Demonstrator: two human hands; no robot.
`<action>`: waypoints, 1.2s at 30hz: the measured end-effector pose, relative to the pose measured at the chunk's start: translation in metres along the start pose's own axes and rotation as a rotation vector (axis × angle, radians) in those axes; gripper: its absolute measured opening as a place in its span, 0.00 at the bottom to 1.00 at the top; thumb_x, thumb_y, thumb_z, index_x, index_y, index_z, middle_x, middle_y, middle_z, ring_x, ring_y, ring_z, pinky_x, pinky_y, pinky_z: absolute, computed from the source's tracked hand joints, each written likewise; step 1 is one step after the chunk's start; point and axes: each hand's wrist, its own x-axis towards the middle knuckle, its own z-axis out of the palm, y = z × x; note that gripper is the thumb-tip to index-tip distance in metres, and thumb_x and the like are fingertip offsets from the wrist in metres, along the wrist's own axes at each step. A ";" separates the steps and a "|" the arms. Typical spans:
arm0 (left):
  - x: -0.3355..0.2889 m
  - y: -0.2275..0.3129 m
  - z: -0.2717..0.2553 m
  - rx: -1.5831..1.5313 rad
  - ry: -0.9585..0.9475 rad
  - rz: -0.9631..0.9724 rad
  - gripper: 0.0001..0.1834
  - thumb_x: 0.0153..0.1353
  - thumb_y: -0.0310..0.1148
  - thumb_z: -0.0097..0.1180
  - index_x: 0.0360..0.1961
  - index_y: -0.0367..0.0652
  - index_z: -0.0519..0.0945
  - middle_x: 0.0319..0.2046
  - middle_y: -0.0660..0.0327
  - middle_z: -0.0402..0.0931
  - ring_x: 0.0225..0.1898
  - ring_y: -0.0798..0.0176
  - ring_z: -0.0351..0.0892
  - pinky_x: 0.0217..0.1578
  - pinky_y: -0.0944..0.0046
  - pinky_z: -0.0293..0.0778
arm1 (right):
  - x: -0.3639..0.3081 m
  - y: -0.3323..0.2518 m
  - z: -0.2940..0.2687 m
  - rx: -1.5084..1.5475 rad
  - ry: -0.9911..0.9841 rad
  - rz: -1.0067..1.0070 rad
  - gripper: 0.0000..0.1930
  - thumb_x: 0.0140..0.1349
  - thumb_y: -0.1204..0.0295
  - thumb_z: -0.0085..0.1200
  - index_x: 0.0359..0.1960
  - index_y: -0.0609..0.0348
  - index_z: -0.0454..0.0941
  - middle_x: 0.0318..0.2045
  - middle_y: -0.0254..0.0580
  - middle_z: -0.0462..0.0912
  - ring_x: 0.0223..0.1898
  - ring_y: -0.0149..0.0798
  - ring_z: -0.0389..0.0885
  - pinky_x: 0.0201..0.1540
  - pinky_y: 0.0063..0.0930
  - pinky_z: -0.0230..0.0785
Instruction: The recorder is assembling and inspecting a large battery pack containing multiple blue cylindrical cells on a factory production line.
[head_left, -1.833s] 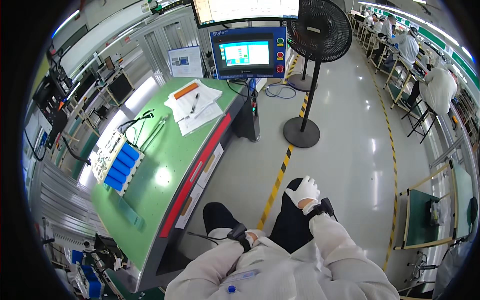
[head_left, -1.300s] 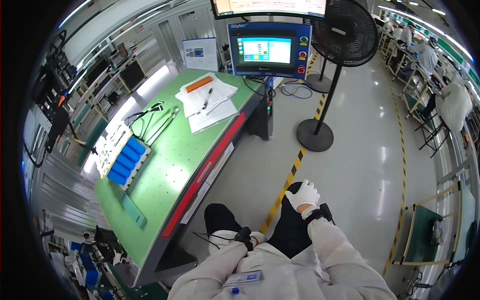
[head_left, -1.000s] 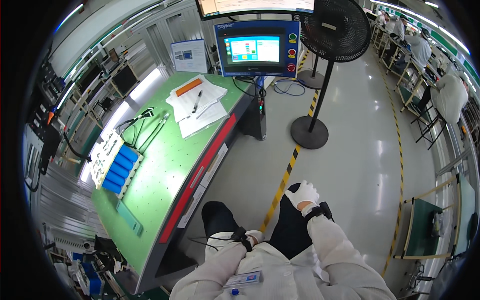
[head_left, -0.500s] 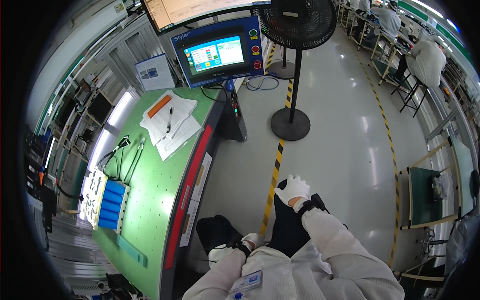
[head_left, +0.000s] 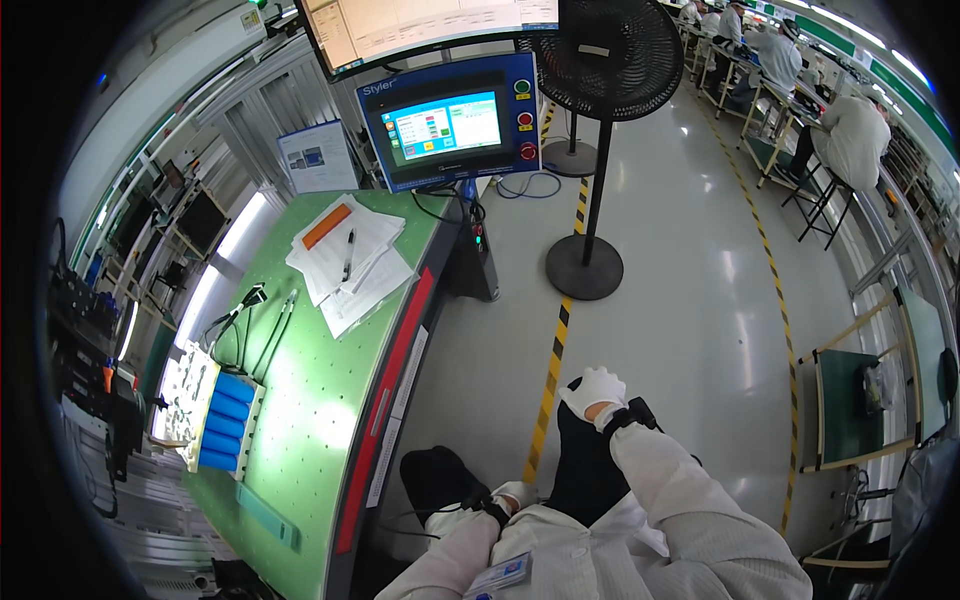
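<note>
My right hand [head_left: 594, 391], in a white glove with a dark strap at the wrist, rests over my right knee in dark trousers. Its fingers lie slightly apart, and it holds nothing. My left hand [head_left: 517, 492], gloved and strapped likewise, lies low in my lap between the thighs, its fingers mostly hidden. To the left, on a green bench top [head_left: 310, 420], a block of blue cylindrical cells [head_left: 226, 420] sits in a pale frame. Neither hand touches it. A flat green bar [head_left: 267, 515] lies beside the block, and black cable leads [head_left: 240, 318] lie behind it.
Papers [head_left: 350, 262] with a pen and an orange strip lie at the bench's far end. Behind them stand a blue control panel [head_left: 445, 125] and a monitor [head_left: 430, 30]. A black pedestal fan [head_left: 585, 268] stands ahead. Seated people [head_left: 850, 135] work far right, near a green-topped cart [head_left: 850, 400].
My view has tilted slightly, so the bench, panel and fan sit a little lower in the picture. Both hands stay resting where they were.
</note>
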 end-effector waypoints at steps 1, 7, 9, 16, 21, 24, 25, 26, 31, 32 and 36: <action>0.000 0.002 -0.001 -0.029 0.019 0.005 0.23 0.64 0.51 0.53 0.52 0.50 0.84 0.49 0.50 0.84 0.52 0.43 0.83 0.51 0.50 0.78 | 0.001 0.002 -0.001 -0.005 0.002 0.008 0.33 0.59 0.40 0.57 0.53 0.54 0.82 0.53 0.49 0.82 0.56 0.52 0.81 0.57 0.45 0.74; 0.005 0.010 -0.009 -0.162 0.113 0.023 0.24 0.63 0.54 0.55 0.52 0.50 0.85 0.49 0.49 0.84 0.53 0.44 0.82 0.50 0.51 0.77 | 0.002 0.021 -0.009 0.028 0.066 0.047 0.30 0.56 0.40 0.59 0.50 0.50 0.85 0.51 0.49 0.83 0.54 0.52 0.82 0.53 0.46 0.76; 0.004 -0.020 0.008 -0.123 0.179 0.052 0.25 0.63 0.54 0.56 0.52 0.51 0.84 0.50 0.49 0.83 0.53 0.44 0.82 0.51 0.51 0.77 | -0.004 0.000 -0.009 0.027 0.069 -0.013 0.29 0.56 0.42 0.57 0.49 0.50 0.85 0.51 0.50 0.84 0.53 0.53 0.83 0.53 0.46 0.75; 0.037 -0.044 0.030 -0.022 0.131 0.113 0.23 0.65 0.54 0.53 0.48 0.51 0.86 0.47 0.50 0.84 0.49 0.45 0.83 0.48 0.52 0.78 | -0.008 0.008 -0.008 0.079 0.017 -0.026 0.31 0.60 0.42 0.57 0.52 0.55 0.83 0.53 0.52 0.82 0.54 0.55 0.81 0.55 0.48 0.75; 0.062 -0.060 0.051 -0.054 0.256 0.173 0.22 0.70 0.52 0.48 0.50 0.52 0.86 0.48 0.54 0.85 0.48 0.48 0.84 0.48 0.54 0.78 | -0.009 0.009 -0.009 0.077 0.007 -0.007 0.31 0.58 0.42 0.58 0.52 0.53 0.83 0.53 0.49 0.82 0.55 0.54 0.81 0.56 0.47 0.74; 0.067 -0.068 0.054 -0.155 0.144 0.113 0.28 0.63 0.59 0.54 0.53 0.51 0.83 0.51 0.51 0.83 0.54 0.44 0.82 0.51 0.51 0.78 | -0.009 0.002 -0.008 0.080 -0.007 -0.008 0.30 0.58 0.42 0.58 0.52 0.52 0.83 0.54 0.46 0.82 0.57 0.52 0.80 0.57 0.46 0.73; 0.067 -0.062 0.049 -0.154 0.142 0.123 0.28 0.63 0.59 0.54 0.53 0.51 0.83 0.51 0.51 0.83 0.54 0.44 0.82 0.51 0.51 0.78 | -0.007 0.006 -0.007 0.078 -0.011 0.003 0.30 0.58 0.42 0.58 0.52 0.52 0.83 0.54 0.46 0.82 0.57 0.52 0.80 0.57 0.46 0.73; 0.062 -0.059 0.042 -0.133 0.117 0.081 0.27 0.64 0.59 0.54 0.53 0.51 0.83 0.51 0.51 0.83 0.54 0.44 0.82 0.51 0.51 0.77 | -0.005 0.008 -0.007 0.076 -0.009 0.007 0.30 0.58 0.42 0.58 0.52 0.52 0.83 0.54 0.46 0.82 0.57 0.52 0.80 0.57 0.46 0.73; 0.015 -0.020 0.002 0.000 0.186 0.091 0.21 0.68 0.53 0.51 0.45 0.50 0.88 0.44 0.54 0.86 0.46 0.50 0.85 0.48 0.55 0.79 | -0.005 0.009 -0.008 0.075 0.000 0.014 0.30 0.58 0.42 0.58 0.52 0.51 0.83 0.54 0.46 0.81 0.58 0.52 0.79 0.57 0.46 0.73; 0.016 -0.023 0.004 -0.008 0.206 0.119 0.21 0.67 0.53 0.53 0.44 0.50 0.88 0.43 0.53 0.86 0.46 0.48 0.85 0.47 0.55 0.79 | -0.006 0.008 -0.009 0.075 -0.004 0.009 0.30 0.58 0.42 0.58 0.52 0.51 0.83 0.54 0.46 0.81 0.58 0.52 0.79 0.57 0.46 0.73; 0.034 -0.041 0.012 -0.079 0.080 0.129 0.28 0.64 0.59 0.53 0.55 0.52 0.83 0.52 0.50 0.83 0.55 0.44 0.81 0.52 0.52 0.77 | -0.007 0.007 -0.010 0.083 -0.002 0.004 0.30 0.58 0.42 0.58 0.53 0.51 0.83 0.54 0.46 0.81 0.58 0.52 0.79 0.58 0.47 0.72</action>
